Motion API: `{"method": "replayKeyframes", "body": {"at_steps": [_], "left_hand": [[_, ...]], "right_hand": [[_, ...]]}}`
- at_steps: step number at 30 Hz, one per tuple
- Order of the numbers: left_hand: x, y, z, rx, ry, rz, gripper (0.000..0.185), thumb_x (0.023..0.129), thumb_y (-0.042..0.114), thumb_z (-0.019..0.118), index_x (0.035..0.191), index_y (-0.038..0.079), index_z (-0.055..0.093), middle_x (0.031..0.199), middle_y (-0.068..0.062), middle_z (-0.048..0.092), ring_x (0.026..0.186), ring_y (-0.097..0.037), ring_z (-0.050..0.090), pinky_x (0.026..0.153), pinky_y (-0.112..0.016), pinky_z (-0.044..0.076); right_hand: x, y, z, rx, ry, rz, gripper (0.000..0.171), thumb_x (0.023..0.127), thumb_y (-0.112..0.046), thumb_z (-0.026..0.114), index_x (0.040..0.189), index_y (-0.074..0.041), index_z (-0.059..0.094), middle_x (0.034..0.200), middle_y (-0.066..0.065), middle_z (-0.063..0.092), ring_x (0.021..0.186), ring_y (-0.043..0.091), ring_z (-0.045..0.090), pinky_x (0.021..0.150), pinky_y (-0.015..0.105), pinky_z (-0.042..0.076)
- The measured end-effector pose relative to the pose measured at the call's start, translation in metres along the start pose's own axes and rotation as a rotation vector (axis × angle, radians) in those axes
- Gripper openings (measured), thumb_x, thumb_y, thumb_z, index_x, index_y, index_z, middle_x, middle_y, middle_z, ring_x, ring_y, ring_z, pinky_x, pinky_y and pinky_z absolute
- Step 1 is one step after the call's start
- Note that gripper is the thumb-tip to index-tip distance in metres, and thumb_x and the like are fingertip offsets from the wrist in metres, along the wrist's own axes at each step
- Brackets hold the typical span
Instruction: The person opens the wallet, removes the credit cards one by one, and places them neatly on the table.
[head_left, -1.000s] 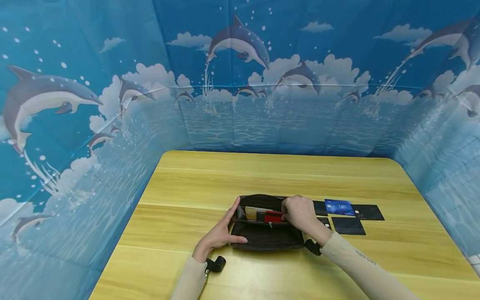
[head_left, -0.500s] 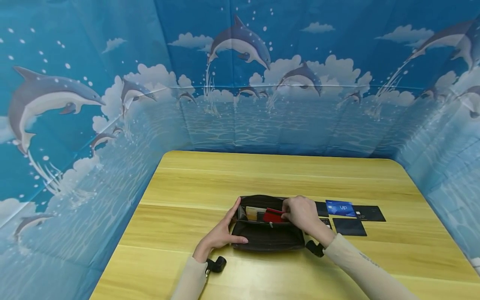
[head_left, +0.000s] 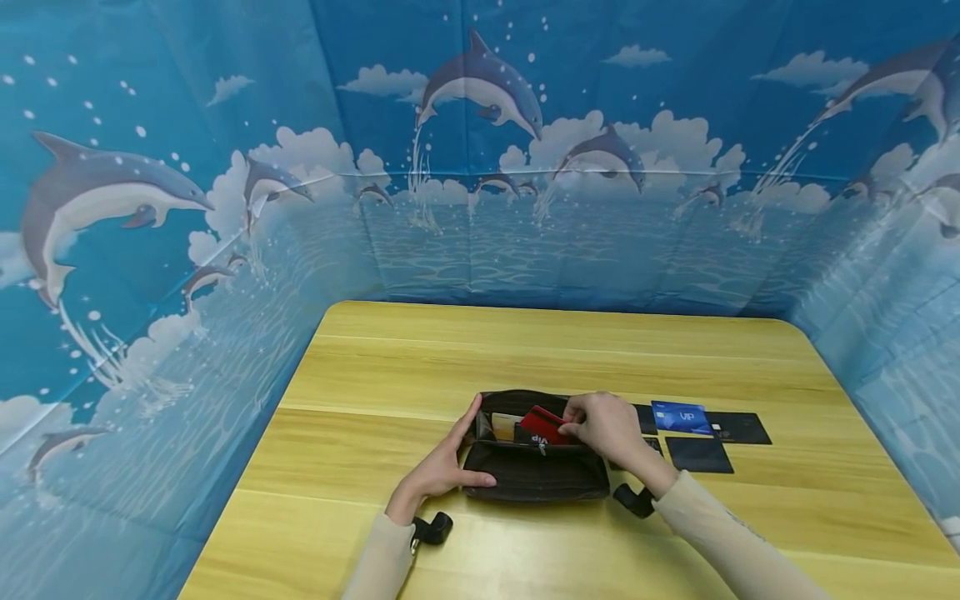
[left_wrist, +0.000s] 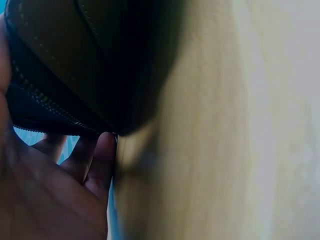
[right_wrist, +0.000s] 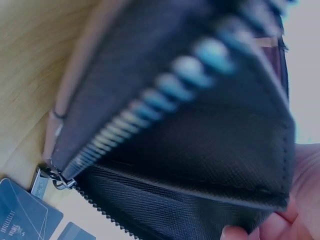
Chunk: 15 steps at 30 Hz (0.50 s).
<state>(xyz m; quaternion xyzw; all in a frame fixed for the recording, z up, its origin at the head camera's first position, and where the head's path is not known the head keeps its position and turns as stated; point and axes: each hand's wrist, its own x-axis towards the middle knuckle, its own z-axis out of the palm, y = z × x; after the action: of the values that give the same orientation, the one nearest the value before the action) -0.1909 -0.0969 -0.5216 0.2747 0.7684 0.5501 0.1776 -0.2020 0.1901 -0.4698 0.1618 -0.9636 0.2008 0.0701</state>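
A dark brown zip wallet [head_left: 534,472] lies open on the wooden table [head_left: 465,358]. My left hand [head_left: 444,465] grips its left end, fingers along the far edge and thumb on the front flap. My right hand [head_left: 602,423] pinches a red card [head_left: 538,423] that stands tilted, partly out of the wallet's slot. A yellowish card [head_left: 504,422] stays in the slot beside it. The left wrist view shows the wallet's stitched edge [left_wrist: 65,75] against my fingers [left_wrist: 97,162]. The right wrist view shows the zip teeth [right_wrist: 165,100] and dark lining [right_wrist: 200,150] close up.
Several cards lie on the table right of the wallet: a blue one [head_left: 680,417] and dark ones [head_left: 698,454], [head_left: 738,427]. Blue dolphin-print cloth walls [head_left: 480,167] enclose the table on three sides. A black wrist mount [head_left: 431,528] sits by my left sleeve.
My right hand has drawn the red card up and out of the slot, so it now stands higher and tilted. The left hand has kept its hold.
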Motion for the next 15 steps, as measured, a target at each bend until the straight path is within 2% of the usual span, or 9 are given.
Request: {"method": "replayKeyframes", "body": {"at_steps": [11, 13, 15], "left_hand": [[-0.0008, 0.0021, 0.0000, 0.003, -0.004, -0.010, 0.111, 0.080, 0.016, 0.078, 0.153, 0.029, -0.005, 0.157, -0.002, -0.005, 0.141, -0.028, 0.001, 0.108, -0.055, 0.015], [-0.0005, 0.0009, 0.0001, 0.006, -0.002, -0.016, 0.112, 0.080, 0.016, 0.078, 0.153, 0.029, -0.005, 0.157, -0.004, -0.004, 0.141, -0.029, 0.001, 0.107, -0.056, 0.016], [0.0013, -0.0078, 0.0017, 0.006, 0.007, -0.022, 0.113, 0.080, 0.016, 0.079, 0.153, 0.031, -0.006, 0.157, -0.003, -0.005, 0.141, -0.029, 0.001, 0.108, -0.056, 0.015]], "right_hand": [[0.0008, 0.0022, -0.0095, 0.178, -0.086, 0.090, 0.018, 0.081, -0.027, 0.077, 0.070, -0.021, 0.064, 0.065, -0.012, 0.056, 0.053, 0.009, 0.048, 0.046, 0.030, 0.036], [0.0013, 0.0031, -0.0100, 0.210, -0.097, 0.109, 0.017, 0.081, -0.027, 0.076, 0.071, -0.021, 0.064, 0.066, -0.011, 0.057, 0.054, 0.010, 0.049, 0.047, 0.030, 0.036], [0.0017, 0.0047, -0.0096, 0.238, -0.107, 0.126, 0.016, 0.081, -0.027, 0.076, 0.071, -0.021, 0.065, 0.066, -0.010, 0.057, 0.056, 0.011, 0.050, 0.048, 0.031, 0.037]]}}
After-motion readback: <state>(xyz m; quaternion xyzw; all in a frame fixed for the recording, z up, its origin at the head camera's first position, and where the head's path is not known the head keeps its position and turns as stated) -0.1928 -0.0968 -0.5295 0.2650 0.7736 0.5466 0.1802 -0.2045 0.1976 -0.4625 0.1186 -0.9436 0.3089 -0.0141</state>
